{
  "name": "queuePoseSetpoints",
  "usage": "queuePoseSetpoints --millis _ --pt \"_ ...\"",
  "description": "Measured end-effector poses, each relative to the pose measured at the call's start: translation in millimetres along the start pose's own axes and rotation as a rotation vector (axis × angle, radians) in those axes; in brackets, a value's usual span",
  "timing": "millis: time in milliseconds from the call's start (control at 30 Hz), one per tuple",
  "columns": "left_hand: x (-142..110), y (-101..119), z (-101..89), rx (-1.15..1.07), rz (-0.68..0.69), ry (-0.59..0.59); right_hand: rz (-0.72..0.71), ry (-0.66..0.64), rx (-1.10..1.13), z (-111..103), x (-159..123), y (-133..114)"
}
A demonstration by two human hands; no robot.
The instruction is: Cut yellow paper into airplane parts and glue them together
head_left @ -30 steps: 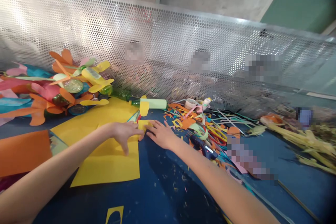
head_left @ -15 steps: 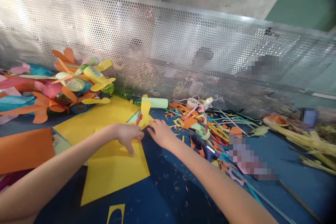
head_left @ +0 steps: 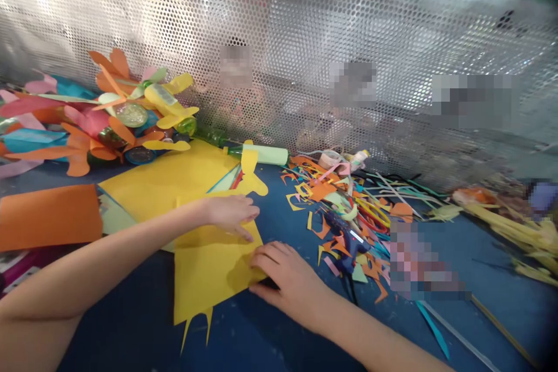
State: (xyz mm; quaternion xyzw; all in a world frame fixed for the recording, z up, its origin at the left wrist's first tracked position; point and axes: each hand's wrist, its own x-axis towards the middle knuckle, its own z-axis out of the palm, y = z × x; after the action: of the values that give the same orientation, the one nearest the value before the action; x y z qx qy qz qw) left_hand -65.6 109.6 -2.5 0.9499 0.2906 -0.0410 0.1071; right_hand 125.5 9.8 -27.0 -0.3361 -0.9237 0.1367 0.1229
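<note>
A yellow paper sheet (head_left: 209,279) with a faint crease lies on the blue table, over a larger spread of yellow paper (head_left: 161,186). My left hand (head_left: 231,215) is over its upper part, palm down, fingers stretched out and thumb apart. At the sheet's right edge is my right hand (head_left: 283,279), its fingers on top and its thumb by the lower edge, closed on the paper. A yellow petal-shaped cutout (head_left: 253,180) stands just beyond my left hand. From under the sheet's near edge pokes a thin yellow offcut (head_left: 208,325), mostly hidden.
Bottles with paper petals (head_left: 126,116) are heaped at the left, behind an orange sheet (head_left: 47,218). A green bottle wrapped in pale paper (head_left: 272,155) lies by the perforated metal panel (head_left: 305,29). Paper scraps (head_left: 322,192) and a dark glue gun (head_left: 349,244) are on the right.
The yellow sheet has shifted right, over the cut-out offcut. My right hand has come back from the petal cutout to the sheet's edge. My view has tilted down.
</note>
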Motion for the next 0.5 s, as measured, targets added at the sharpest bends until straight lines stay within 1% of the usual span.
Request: queuePoseSetpoints --millis 67,133,200,233,300,367,433,500 --pt "0 1 -3.3 -0.054 0.033 0.019 -0.044 0.038 -0.052 4 -2 6" --pt "0 2 -8.8 -0.134 0.053 0.026 -0.126 0.098 -0.105 6 -5 11" --pt "0 3 -15.6 -0.246 0.060 -0.002 -0.178 0.154 -0.155 5 -10 14" --pt "-1 4 -19.2 -0.296 0.063 -0.023 -0.178 0.172 -0.177 4 -12 15" --pt "-2 8 -26.1 -0.380 0.077 -0.064 -0.159 0.176 -0.207 0 -18 17" --pt "-5 12 -32.0 -0.447 0.117 -0.101 -0.116 0.149 -0.200 -7 -24 20" --pt "-9 16 -36.5 -0.512 0.172 -0.165 -0.048 0.114 -0.147 -16 -32 27" --pt "-12 19 -39.3 -0.523 0.218 -0.261 0.049 0.103 -0.076 -25 -40 36"
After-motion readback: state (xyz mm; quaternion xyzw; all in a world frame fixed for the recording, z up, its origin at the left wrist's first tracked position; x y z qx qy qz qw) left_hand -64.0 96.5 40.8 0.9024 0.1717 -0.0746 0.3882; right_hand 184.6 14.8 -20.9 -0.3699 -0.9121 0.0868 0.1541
